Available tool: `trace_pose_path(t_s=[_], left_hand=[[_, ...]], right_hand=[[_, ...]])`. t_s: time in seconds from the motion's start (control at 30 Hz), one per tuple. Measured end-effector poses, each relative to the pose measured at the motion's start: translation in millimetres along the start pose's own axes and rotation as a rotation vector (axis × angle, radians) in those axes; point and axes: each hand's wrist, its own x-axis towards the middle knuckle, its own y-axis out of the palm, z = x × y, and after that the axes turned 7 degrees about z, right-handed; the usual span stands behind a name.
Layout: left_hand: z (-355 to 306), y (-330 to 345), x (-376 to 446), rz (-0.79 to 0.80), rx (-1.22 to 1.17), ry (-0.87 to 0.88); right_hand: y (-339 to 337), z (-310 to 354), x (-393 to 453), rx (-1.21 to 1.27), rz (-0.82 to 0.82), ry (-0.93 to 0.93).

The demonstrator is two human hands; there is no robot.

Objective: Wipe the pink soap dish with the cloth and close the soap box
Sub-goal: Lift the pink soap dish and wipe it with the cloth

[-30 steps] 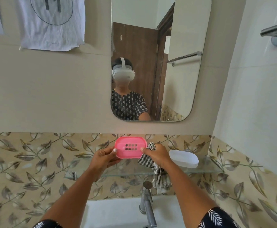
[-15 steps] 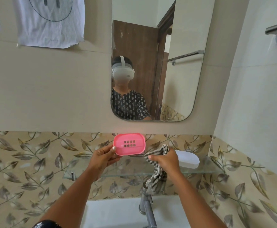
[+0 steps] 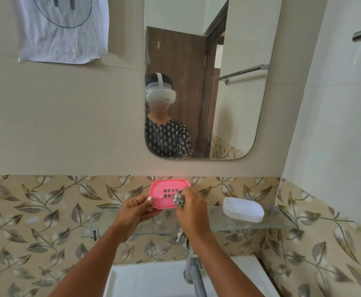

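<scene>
With our left hand (image 3: pixel 135 213) we hold one pink soap dish (image 3: pixel 166 192), oval with a grid of small drain slots, its lower left edge pinched under the thumb. Our right hand's (image 3: pixel 191 207) fingers bunch one checked cloth (image 3: pixel 179 200) against its face. Right of them, one white lid (image 3: pixel 242 209) rests on the glass shelf (image 3: pixel 282 224).

soap box (image 3: pixel 243 209) on shelf (image 3: pixel 282 224), right of dish (image 3: pixel 166 192)

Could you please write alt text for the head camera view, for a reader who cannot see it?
A left hand holds a pink soap dish while the right hand presses a checked cloth into it, above a sink. A white lid lies on a glass shelf.
</scene>
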Motion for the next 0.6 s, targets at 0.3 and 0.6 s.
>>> trace_pose_path(t_s=[0.3, 0.6], left_hand=[[0, -1, -2, -0.002, -0.009, 0.026], [0, -3, -2, -0.016, -0.029, 0.026]], right_hand=[[25, 25, -17, 0.032, 0.052, 0.019], [34, 47, -25, 0.062, 0.167, -0.08]])
